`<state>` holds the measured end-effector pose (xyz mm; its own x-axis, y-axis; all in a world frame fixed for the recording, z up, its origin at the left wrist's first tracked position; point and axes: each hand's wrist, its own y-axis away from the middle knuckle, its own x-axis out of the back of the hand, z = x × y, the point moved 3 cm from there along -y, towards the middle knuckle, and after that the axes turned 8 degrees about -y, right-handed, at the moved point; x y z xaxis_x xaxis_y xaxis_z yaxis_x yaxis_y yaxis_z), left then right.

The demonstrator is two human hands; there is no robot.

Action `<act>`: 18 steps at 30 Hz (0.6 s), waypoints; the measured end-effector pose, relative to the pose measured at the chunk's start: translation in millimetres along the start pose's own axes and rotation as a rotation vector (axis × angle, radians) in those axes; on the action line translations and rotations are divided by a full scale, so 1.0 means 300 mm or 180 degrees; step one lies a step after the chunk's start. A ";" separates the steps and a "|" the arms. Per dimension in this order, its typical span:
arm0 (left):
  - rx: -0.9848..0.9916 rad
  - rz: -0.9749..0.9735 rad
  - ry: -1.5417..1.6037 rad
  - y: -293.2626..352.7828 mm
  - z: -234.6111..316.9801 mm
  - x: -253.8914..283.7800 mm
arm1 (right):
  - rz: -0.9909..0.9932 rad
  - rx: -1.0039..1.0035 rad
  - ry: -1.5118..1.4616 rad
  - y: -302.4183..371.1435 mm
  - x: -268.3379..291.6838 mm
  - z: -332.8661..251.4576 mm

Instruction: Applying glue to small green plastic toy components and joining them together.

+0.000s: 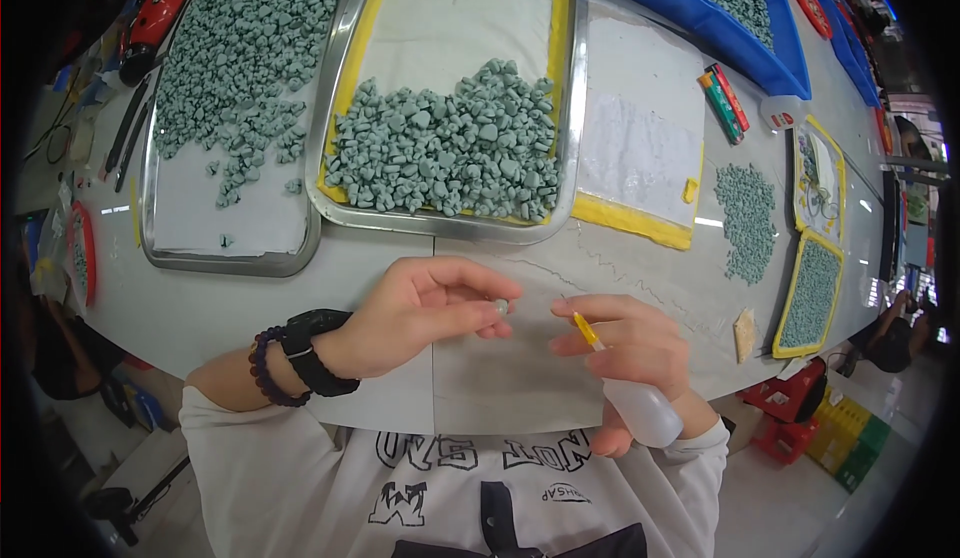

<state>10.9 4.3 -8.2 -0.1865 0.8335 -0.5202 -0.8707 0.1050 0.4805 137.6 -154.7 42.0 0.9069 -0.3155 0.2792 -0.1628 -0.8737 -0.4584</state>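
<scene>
Between the thumb and fingertips of my left hand (425,303) is a small pale green stone (502,307), partly covered by the fingers. My right hand (640,343) grips a whitish translucent squeeze bottle (643,414). Its yellow nozzle (587,331) sticks out between my fingers and ends in a thin tip that points up and left, toward the stone. A short gap separates the tip from my left hand. Both hands are held over the near part of the table, in front of a metal tray (440,225) with a heap of grey-green stones (450,143).
Left of it stands a second metal tray (225,266) of stones. To the right lie a yellow-edged sheet (640,220), two lighters (725,103), a loose patch of small stones (747,223) and a yellow-rimmed tray (782,303). A blue bin (790,53) stands behind.
</scene>
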 end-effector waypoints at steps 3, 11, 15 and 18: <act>-0.0177 0.0101 -0.0223 -0.009 0.012 0.003 | 0.0063 -0.0111 -0.0044 0.029 -0.018 0.027; -0.0169 0.0127 0.0051 0.002 -0.004 -0.003 | -0.0019 -0.0201 -0.0216 0.035 -0.046 0.040; -0.0534 0.0132 -0.0529 -0.006 -0.011 0.007 | -0.0042 -0.0300 -0.0169 0.036 -0.030 0.030; -0.0778 0.0227 -0.0592 -0.012 -0.023 -0.003 | -0.0022 -0.0272 -0.0334 0.042 -0.032 0.043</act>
<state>11.3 -0.6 -14.3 -0.1844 0.9213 -0.3424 -0.9462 -0.0721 0.3155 131.8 -157.9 22.7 0.9431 -0.2728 0.1901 -0.1849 -0.9055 -0.3820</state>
